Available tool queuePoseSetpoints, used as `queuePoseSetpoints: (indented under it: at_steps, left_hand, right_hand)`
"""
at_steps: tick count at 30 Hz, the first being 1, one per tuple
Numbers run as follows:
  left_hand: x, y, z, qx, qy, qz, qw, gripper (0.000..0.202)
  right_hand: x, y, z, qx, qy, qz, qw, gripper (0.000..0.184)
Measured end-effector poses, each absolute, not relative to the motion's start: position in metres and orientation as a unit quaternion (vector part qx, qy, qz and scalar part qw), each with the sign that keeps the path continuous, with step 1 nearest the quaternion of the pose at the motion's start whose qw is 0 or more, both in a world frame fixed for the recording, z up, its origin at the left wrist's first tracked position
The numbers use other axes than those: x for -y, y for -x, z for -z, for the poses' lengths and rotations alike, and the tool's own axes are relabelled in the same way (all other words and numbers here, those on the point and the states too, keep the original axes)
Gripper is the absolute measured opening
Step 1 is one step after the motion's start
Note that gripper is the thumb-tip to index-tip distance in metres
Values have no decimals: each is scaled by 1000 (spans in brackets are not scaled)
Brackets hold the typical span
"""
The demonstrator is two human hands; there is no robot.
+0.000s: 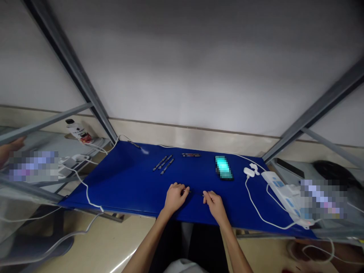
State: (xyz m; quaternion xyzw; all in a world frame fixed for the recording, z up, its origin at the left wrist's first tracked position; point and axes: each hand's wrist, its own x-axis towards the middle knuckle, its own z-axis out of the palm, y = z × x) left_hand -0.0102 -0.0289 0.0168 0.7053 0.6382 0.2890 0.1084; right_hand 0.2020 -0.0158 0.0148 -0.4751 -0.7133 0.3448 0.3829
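Observation:
Over the front middle of the blue table, my left hand (175,197) is closed in a pinch. A small thin piece shows at its fingertips, too small to name. A short gap away, my right hand (214,204) is also closed, thumb against finger, with a tiny dark tip at the pinch that I cannot make out. Beyond my left hand, three dark pens lie slanted side by side, the nearest being a pen (167,167). Farther back, more pens (191,154) lie close together. Another dark pen (134,144) rests near the back left corner.
A phone (223,167) with a lit screen lies right of the middle. A white earbud case (249,172) on a cable and a white power strip (284,197) occupy the right side. Metal posts frame the blue table (127,185). A bottle (79,131) stands on the left neighbouring table.

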Motion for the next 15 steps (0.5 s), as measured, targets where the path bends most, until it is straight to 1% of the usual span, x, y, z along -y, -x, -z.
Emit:
queuePoseSetpoints:
  at_steps: [2, 6, 8, 12, 15]
  left_hand:
    - [29, 10, -17, -638, -706, -287, 110, 41]
    - [29, 10, -17, -639, -705, -287, 110, 40]
    - [29, 10, -17, -641, -704, -286, 110, 40]
    - [28, 10, -18, -641, -703, -285, 113, 41]
    - [29, 10, -19, -639, -704, -289, 114, 40]
  right_hand:
    - [16, -201, -15, 716, 475, -342, 379, 48]
    - [14, -202, -12, 700, 485, -343, 395, 35]
    - [14, -203, -11, 700, 486, -343, 394, 35]
    - [14, -203, -12, 711, 486, -335, 382, 43]
    - [14, -203, -13, 703, 488, -335, 393, 35]
